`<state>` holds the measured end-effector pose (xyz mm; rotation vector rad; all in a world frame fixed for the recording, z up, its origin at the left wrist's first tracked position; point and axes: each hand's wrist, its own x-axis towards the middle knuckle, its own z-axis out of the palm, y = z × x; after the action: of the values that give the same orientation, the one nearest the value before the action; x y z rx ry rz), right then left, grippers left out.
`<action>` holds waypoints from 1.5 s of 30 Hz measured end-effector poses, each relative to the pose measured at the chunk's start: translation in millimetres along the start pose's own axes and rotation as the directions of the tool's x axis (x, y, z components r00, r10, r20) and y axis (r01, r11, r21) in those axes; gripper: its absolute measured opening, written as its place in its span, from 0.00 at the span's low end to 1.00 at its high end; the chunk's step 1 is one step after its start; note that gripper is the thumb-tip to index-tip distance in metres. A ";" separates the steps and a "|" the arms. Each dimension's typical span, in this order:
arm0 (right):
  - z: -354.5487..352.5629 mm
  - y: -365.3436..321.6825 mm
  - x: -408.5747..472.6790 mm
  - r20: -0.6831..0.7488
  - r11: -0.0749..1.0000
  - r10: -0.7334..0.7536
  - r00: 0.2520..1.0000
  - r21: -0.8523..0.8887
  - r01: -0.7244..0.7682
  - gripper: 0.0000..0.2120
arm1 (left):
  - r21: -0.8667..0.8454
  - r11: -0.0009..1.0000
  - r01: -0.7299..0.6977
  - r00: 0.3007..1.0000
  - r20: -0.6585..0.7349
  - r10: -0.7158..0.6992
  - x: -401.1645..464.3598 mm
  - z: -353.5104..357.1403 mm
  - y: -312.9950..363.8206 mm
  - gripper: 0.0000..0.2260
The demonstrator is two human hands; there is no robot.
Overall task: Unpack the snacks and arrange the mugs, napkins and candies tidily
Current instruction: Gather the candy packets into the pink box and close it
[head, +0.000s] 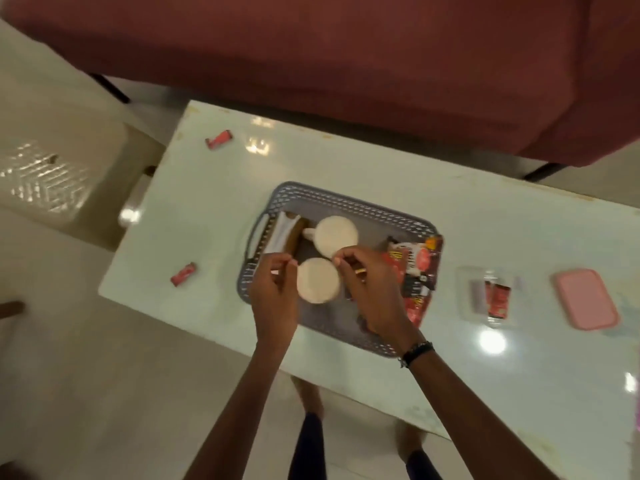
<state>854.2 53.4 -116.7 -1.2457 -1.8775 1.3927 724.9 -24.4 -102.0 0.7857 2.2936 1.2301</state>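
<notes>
Standing in a grey perforated basket (pixel 349 202) at table centre: two white mugs. Far mug (pixel 336 236) has its handle at 9 o'clock; near mug (pixel 318 279) sits just beside it at 6 o'clock. Both hands hover over the near mug. Left hand (pixel 273 292), at the mug's 9 o'clock, has fingers curled with thumb and forefinger pinched together; whether anything is held between them cannot be told through the blur. Right hand (pixel 372 289), at the mug's 3 o'clock, is likewise curled with a fingertip pinch; a brownish object shows under the fingers, hold uncertain. A dark bracelet (pixel 415 353) circles the right wrist.

Basket contents, other: white-and-brown packet (pixel 284 233) at the 9 o'clock end, red-and-black snack bags (pixel 420 268) at the 3 o'clock end.

On the glossy white table (pixel 450 375), outside the basket: red candy (pixel 219 139) at 11 o'clock, second red candy (pixel 183 274) at 9 o'clock, clear container (pixel 488 292) holding wrapped sweets at 3 o'clock, pink lid (pixel 587 299) further out at 3 o'clock.

Maroon sofa (pixel 311 57) beyond the table at 12 o'clock.
</notes>
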 end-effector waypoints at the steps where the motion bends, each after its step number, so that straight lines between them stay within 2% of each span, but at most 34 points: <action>1: 20.9 -8.6 6.3 0.030 1.000 -0.016 0.999 0.006 0.016 0.05 | 0.028 0.999 0.016 0.998 -0.055 -0.015 11.4 -20.4 -18.6 0.02; 3: 62.7 -23.8 19.0 0.080 0.998 -0.057 0.995 0.012 0.056 0.05 | 0.104 0.994 0.042 0.991 -0.132 -0.029 34.3 -58.4 -61.1 0.02; 5: 101.5 -35.2 31.9 0.147 0.997 -0.077 0.986 0.018 0.076 0.05 | 0.194 0.979 0.062 0.988 -0.152 -0.033 55.8 -88.9 -101.4 0.03; 9: 165.1 -45.3 56.9 0.240 0.997 -0.078 0.968 0.006 0.079 0.05 | 0.399 0.904 0.150 0.988 -0.103 -0.118 94.1 -122.8 -159.6 0.10; 12: 201.5 -43.7 72.3 0.287 0.998 -0.051 0.957 -0.010 0.057 0.05 | 0.475 0.866 0.157 0.987 -0.058 -0.147 114.7 -130.2 -180.7 0.15; 15: 227.9 -38.5 88.6 0.320 0.997 -0.041 0.947 -0.054 0.061 0.05 | 0.511 0.847 0.143 0.986 0.003 -0.169 129.6 -132.0 -195.3 0.15; 18: 248.5 -35.3 107.5 0.351 0.990 -0.035 0.936 -0.119 0.082 0.05 | 0.515 0.850 0.114 0.987 0.036 -0.154 141.8 -135.5 -202.7 0.07; 22: 268.7 -34.6 145.5 0.333 0.945 -0.075 0.940 -0.277 0.174 0.06 | 0.449 0.894 -0.004 0.994 0.097 -0.044 172.7 -132.1 -194.8 0.05; 25: 281.4 -36.0 190.1 0.317 0.866 -0.095 0.944 -0.442 0.235 0.10 | 0.422 0.906 -0.014 0.989 0.142 -0.050 212.5 -121.8 -184.7 0.09; 29: 298.8 -32.3 260.2 0.331 0.648 -0.102 0.938 -0.694 0.315 0.24 | 0.626 0.780 0.003 0.949 0.245 -0.200 243.9 -112.5 -180.6 0.19; 32: 304.6 -35.3 303.9 0.311 0.511 -0.124 0.942 -0.794 0.330 0.30 | 0.678 0.735 -0.002 0.926 0.279 -0.255 250.6 -111.6 -183.6 0.23; 34: 305.0 -37.6 323.1 0.304 0.438 -0.081 0.949 -0.845 0.307 0.29 | 0.683 0.730 0.005 0.915 0.292 -0.279 254.0 -112.5 -186.1 0.24; 36: 303.8 -35.7 331.5 0.278 0.441 -0.028 0.960 -0.859 0.261 0.26 | 0.688 0.726 0.014 0.911 0.291 -0.293 256.5 -112.2 -187.9 0.24; 37: 304.4 -33.0 330.4 0.268 0.450 -0.048 0.962 -0.854 0.261 0.25 | 0.692 0.722 0.023 0.910 0.285 -0.302 257.4 -111.4 -188.6 0.24; 39: 307.8 -28.8 316.6 0.254 0.451 -0.180 0.950 -0.837 0.309 0.18 | 0.715 0.699 0.025 0.911 0.272 -0.311 258.4 -108.8 -187.8 0.24; 41: 307.9 -31.1 291.5 0.294 0.349 -0.224 0.929 -0.866 0.359 0.06 | 0.740 0.673 -0.003 0.915 0.273 -0.296 259.8 -105.6 -185.4 0.23; 43: 309.0 -30.9 261.4 0.334 0.281 -0.241 0.911 -0.875 0.395 0.15 | 0.751 0.660 -0.037 0.925 0.276 -0.262 262.2 -103.6 -182.7 0.20; 45: 309.4 -32.4 226.4 0.407 0.253 -0.209 0.889 -0.856 0.452 0.13 | 0.743 0.667 -0.056 0.935 0.273 -0.226 267.2 -104.3 -177.4 0.15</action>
<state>489.0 101.5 -227.8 -0.9615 -3.0651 0.0080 411.9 6.5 -224.0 1.0298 2.4530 0.0088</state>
